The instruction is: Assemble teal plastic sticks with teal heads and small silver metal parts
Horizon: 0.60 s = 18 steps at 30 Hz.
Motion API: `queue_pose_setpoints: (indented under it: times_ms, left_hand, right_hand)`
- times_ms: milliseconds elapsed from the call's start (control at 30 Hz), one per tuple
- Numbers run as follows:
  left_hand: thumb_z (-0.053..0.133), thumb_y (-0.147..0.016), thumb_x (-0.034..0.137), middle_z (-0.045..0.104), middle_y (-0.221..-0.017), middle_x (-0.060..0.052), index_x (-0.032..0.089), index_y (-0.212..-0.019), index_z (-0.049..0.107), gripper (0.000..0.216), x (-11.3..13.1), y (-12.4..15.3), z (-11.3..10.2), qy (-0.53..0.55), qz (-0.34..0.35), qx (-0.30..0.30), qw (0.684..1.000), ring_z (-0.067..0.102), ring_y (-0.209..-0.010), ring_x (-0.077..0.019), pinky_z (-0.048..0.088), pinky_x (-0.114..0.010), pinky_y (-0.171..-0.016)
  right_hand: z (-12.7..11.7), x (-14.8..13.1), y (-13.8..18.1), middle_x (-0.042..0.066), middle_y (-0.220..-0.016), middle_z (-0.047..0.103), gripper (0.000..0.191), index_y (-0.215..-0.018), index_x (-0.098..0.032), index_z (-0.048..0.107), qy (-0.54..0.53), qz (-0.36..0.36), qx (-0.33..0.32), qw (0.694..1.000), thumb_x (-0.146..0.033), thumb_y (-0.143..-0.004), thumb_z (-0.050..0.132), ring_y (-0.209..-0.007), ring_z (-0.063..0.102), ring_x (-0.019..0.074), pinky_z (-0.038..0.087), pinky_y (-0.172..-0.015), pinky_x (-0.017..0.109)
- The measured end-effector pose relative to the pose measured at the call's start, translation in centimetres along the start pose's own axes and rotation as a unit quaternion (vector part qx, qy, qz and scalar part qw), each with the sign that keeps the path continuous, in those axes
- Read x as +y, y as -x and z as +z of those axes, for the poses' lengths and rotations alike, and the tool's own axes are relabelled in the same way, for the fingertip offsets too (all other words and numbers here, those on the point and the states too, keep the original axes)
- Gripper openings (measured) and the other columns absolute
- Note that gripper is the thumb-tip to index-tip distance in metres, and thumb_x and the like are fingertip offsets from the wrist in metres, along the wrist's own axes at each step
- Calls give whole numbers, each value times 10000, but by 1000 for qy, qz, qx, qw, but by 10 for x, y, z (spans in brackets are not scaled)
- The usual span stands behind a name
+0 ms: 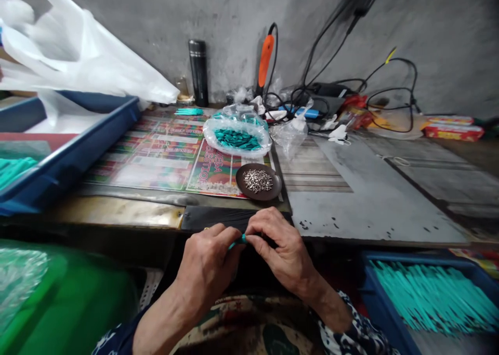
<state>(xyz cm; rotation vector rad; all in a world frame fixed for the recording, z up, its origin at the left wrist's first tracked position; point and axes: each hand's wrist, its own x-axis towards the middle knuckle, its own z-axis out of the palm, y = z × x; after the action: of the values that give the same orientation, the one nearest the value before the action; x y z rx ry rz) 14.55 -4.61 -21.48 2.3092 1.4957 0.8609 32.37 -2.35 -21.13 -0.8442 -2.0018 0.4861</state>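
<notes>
By the front edge of the bench (335,209), a green piece (237,241) is pinched tight by fingers of the left hand (210,253) and right hand (281,248). Its end seems to be worked on; steady pinching is needed.

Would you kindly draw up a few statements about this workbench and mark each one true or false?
1. The left hand and right hand both hold a teal piece. True.
2. The brown dish holds teal pieces. False: it holds small metal parts.
3. A dark flask stands near the wall. True.
4. The orange-handled tool lies flat. False: its handle points upward.
</notes>
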Motion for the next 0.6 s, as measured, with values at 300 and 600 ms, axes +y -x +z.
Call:
queue_pose_setpoints:
  times_ms: [300,600]
  left_hand:
    - [529,-897,193,656,-697,-19,206,-857,710,186,-2,-4,2,-62,26,0,998,660,-625,-166,489,-249,-589]
    - [571,-862,151,655,-696,-18,181,-842,707,141,-9,-11,-1,-93,44,4,995,662,-613,-184,495,-272,-569]
  right_hand:
    - [8,8,14,110,-938,646,120,-994,-113,619,133,-116,21,984,-41,-923,553,-923,561,236,522,-856,413]
    - [7,16,14,158,-1042,691,212,-1100,-36,663,189,-198,18,962,-38,-902,589,-1054,590,290,556,-894,439]
